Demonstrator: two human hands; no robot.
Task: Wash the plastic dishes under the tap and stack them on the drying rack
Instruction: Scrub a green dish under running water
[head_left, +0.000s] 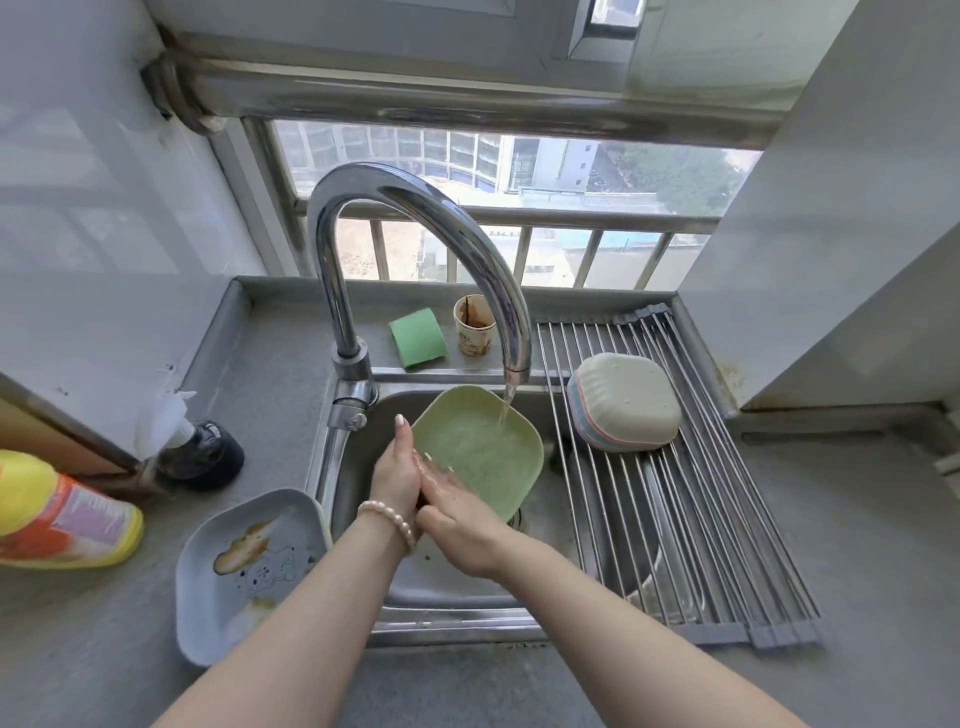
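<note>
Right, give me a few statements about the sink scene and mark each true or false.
1. Water from the tap runs onto the green dish. True.
2. The drying rack holds no dishes. False: a stack of upturned dishes sits on it.
3. The blue dish on the counter is clean. False: it has brown stains.
4. Both hands, left hand and right hand, are at the green dish. True.
5. The cup lies in the sink. False: it stands behind the sink, beside a green sponge.

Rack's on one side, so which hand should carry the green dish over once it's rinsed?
Probably the right hand: the drying rack lies on its side of the sink, so the green dish needn't cross over.
</note>
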